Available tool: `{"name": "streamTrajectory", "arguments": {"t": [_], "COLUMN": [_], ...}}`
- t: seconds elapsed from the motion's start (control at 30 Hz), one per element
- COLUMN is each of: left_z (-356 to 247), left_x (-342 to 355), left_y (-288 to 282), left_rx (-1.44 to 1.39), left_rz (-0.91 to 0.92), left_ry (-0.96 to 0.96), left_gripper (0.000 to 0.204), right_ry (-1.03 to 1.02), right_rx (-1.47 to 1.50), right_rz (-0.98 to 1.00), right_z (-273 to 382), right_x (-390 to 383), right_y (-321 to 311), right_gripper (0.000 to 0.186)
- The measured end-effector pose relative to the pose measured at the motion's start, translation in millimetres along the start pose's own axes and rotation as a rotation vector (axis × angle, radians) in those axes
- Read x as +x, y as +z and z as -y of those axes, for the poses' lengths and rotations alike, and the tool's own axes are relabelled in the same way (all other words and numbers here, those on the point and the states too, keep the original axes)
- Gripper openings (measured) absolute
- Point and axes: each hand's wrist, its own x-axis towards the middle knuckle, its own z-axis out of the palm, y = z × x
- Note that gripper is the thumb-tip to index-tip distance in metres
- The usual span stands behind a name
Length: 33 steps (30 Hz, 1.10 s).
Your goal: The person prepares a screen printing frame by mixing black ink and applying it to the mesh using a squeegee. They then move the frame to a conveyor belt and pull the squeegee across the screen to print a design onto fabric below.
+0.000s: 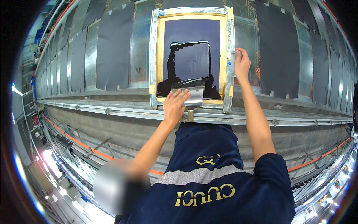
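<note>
Long pale table (141,56) under a bright workshop, dark panels (115,48) laid across it in rows to both sides, a metal rail (242,120) along the near edge. Beyond the rail, on the wearer's side, an orange strip (93,150) runs the length of a grey walkway. Centre: rectangular metal frame (153,56) on the table, near end by the rail, inner border yellow, mesh (192,30) dark violet-grey. Wet black ink (171,67) lies on the mesh, pooled at lower left and lower right, edging a smoother square patch (192,61) with a faint curved mark. Silvery scraper (195,98) at the near end of the mesh, ink just beyond its far edge. Left hand (174,106) grips the scraper's left part, fingers laid over the metal close together, thumb hidden. Right hand (242,65) at the frame's right outer side, fingers bent, tips by the edge; cannot tell whether they grip. Wearer in a navy shirt (257,198) with a grey band.
</note>
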Motion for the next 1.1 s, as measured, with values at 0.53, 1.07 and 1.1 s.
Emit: {"name": "streamTrajectory", "arguments": {"t": [0.53, 1.07, 1.1], "left_z": [46, 46, 46], "left_x": [214, 220, 230], "left_y": [-12, -12, -14], "left_rx": [0.105, 0.077, 0.137], "left_rz": [-0.047, -0.045, 0.001], "left_ry": [-0.049, -0.156, -0.114], "left_gripper": [0.035, 0.037, 0.037], "right_ry": [0.079, -0.027, 0.012], "right_rx": [-0.011, -0.025, -0.020], "right_rz": [0.015, -0.047, -0.025], "right_z": [17, 15, 16], "right_x": [-6, -7, -9], "right_y": [-2, -3, -4], "right_gripper": [0.019, 0.021, 0.021]}}
